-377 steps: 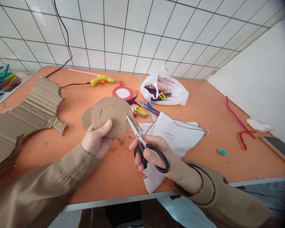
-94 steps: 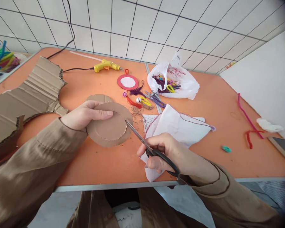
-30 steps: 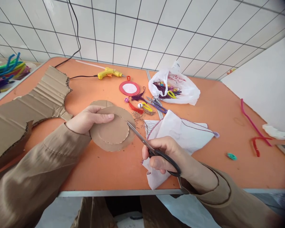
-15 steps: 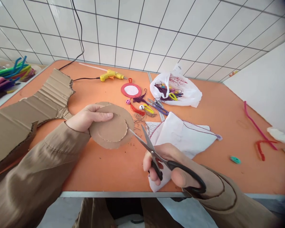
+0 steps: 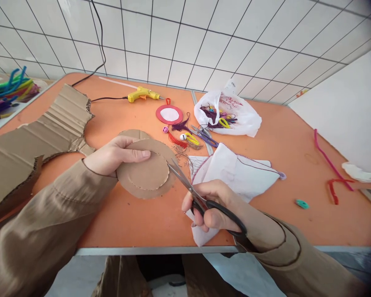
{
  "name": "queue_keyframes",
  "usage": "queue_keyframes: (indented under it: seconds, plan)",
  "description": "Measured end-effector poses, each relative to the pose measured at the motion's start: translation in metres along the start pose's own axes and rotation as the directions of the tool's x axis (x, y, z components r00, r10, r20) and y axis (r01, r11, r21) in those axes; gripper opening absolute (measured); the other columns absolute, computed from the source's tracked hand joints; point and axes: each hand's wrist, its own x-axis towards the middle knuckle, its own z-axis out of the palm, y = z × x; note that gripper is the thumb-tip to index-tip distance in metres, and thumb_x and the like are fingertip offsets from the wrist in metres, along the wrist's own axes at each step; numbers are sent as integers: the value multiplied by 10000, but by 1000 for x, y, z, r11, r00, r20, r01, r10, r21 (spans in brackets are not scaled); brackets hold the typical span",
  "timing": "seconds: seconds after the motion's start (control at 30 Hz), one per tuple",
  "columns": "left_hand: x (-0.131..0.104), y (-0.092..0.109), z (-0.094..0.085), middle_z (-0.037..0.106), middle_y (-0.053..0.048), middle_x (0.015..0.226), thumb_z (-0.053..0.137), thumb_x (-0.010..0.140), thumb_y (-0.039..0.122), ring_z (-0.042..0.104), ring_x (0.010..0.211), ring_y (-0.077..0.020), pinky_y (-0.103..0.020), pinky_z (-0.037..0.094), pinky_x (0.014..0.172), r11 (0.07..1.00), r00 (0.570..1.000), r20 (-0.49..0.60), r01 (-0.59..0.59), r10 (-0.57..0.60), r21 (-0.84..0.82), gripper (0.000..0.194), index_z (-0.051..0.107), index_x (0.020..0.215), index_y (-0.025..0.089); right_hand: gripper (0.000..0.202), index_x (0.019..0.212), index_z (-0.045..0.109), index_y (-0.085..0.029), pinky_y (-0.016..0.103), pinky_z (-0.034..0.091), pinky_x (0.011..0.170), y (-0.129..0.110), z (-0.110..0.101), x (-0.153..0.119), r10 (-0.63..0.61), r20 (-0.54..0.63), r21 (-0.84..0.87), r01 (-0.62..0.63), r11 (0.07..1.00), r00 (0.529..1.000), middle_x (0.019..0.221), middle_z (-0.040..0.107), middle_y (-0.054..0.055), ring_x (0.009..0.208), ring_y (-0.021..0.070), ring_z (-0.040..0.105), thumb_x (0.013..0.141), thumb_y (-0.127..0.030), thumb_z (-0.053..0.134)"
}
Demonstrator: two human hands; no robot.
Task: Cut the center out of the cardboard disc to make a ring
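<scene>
Lower centre: bare strip of orange tabletop (image 5: 120,229), passable between left sleeve (image 5: 64,198) and right hand (image 5: 216,206). Left: torn cardboard sheet (image 5: 43,128) blocks most of that side. Upper centre: glue gun (image 5: 144,94), red-rimmed disc (image 5: 169,114), purple-handled tool (image 5: 208,139) and plastic bag (image 5: 245,119) in the way. White cloth (image 5: 250,167) behind right hand. Right: wide gap, cloth to pink stick (image 5: 330,159); teal ring (image 5: 302,204) inside it.

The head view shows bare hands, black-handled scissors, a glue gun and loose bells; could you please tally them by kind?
Left hand, right hand: 2 hands
Black-handled scissors: 1 pair
Glue gun: 1
Pink bell, white bell: 2 bells
Total: 6
</scene>
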Motion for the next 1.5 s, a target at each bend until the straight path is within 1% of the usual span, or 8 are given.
queue_keyframes:
  seconds: [0.13,0.47,0.63,0.73,0.97,1.1,1.4,1.5]
  plan:
    - [-1,1,2,747,-48,701,714,733,191,678,618,-169,-248,546,601,1000,1000,24,13,-13,-24,71,767,735,143,611,885,625,-114,219,434,500,3,2,1,50,0,21,-50,999,999,578,541,-32,490,84,496,640,-657,758]
    - [-1,-1,1,743,-42,684,722,736,177,671,608,-161,-229,525,572,999,1000,17,-6,6,-37,57,764,731,139,494,834,610,-118,181,370,432,-3,7,4,87,-55,-29,-89,996,995,529,496,-55,455,72,476,680,-553,788]
    - [1,0,-2,758,-66,737,792,675,239,685,681,-202,-287,540,627,1000,1000,-11,-13,13,-28,180,754,796,111,533,860,612,-122,200,420,466,0,2,2,78,-2,4,-78,997,997,544,506,-55,458,70,472,680,-599,767]
    - [2,-1,-4,759,-58,729,818,638,244,680,658,-186,-268,537,609,1000,1000,1,-7,7,-25,224,753,799,103,577,859,616,-119,197,408,456,1,1,1,75,4,6,-75,997,997,533,493,-57,454,75,479,660,-643,755]
    - [1,-1,-3,767,-33,723,763,697,249,682,655,-173,-245,547,619,1000,998,66,9,-8,-15,160,760,784,115,619,853,619,-121,218,415,463,1,1,2,90,10,6,-90,996,996,540,510,-48,452,82,483,631,-684,745]
    - [0,-1,-1,771,-19,722,752,717,234,683,661,-165,-222,540,614,999,997,74,18,-15,-34,112,768,764,134,584,868,615,-119,213,396,450,2,2,3,69,20,13,-69,998,997,551,522,-39,459,84,484,662,-649,751]
    - [2,-1,-4,768,-62,756,796,650,256,699,682,-211,-308,570,708,1000,1000,25,18,-19,22,147,779,759,159,606,863,607,-125,230,423,490,-2,2,-1,97,19,5,-97,995,995,561,484,-58,475,73,436,639,-669,749]
    - [1,1,-4,765,-67,766,779,667,244,701,693,-219,-317,562,709,999,999,25,19,-20,43,126,779,760,159,604,851,612,-119,230,396,494,-3,3,-2,66,0,-30,-66,997,998,564,473,-52,490,73,406,649,-673,741]
